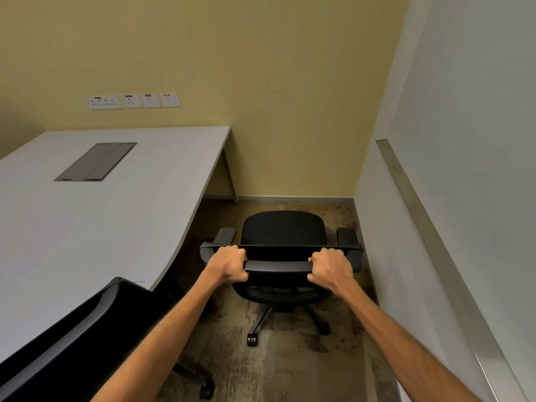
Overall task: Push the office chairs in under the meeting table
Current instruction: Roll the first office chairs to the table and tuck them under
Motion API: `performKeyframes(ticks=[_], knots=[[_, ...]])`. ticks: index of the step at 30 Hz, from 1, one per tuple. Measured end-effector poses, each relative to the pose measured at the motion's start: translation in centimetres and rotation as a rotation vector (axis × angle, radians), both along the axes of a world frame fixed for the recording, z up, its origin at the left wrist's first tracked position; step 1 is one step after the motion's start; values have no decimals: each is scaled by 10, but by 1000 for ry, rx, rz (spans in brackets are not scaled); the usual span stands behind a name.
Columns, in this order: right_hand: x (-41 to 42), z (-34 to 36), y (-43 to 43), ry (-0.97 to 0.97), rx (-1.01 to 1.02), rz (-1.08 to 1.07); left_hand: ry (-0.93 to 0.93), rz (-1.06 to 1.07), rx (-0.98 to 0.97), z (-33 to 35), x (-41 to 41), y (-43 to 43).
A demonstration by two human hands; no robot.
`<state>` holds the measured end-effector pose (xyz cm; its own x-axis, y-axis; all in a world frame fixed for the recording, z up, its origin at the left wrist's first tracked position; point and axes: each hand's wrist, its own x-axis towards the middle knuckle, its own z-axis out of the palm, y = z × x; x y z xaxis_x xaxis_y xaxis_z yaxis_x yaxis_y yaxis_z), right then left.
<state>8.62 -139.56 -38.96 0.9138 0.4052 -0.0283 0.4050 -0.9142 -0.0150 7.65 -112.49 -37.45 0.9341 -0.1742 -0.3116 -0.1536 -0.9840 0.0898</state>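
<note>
A black office chair [282,227] stands on the carpet in the gap between the white meeting table [95,216] and the right wall, its seat facing the far yellow wall. My left hand [229,264] and my right hand [330,268] both grip the top edge of its backrest, one at each end. The chair sits beside the table's curved edge, not under it. A second black office chair [87,329] stands at the lower left with its backrest against the table's near edge.
A grey cable hatch [95,161] is set into the tabletop. The table leg [230,177] stands near the far wall. Wall sockets [133,101] sit above the table. A white wall with a metal rail [429,227] bounds the right side.
</note>
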Motion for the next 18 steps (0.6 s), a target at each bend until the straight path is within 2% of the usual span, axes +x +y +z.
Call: performKeyframes(ticks=[10, 18], knots=[[81, -2, 10, -16, 43, 48, -16, 96, 20, -1, 77, 6], [180, -2, 11, -15, 12, 139, -8, 226, 29, 8, 147, -1]])
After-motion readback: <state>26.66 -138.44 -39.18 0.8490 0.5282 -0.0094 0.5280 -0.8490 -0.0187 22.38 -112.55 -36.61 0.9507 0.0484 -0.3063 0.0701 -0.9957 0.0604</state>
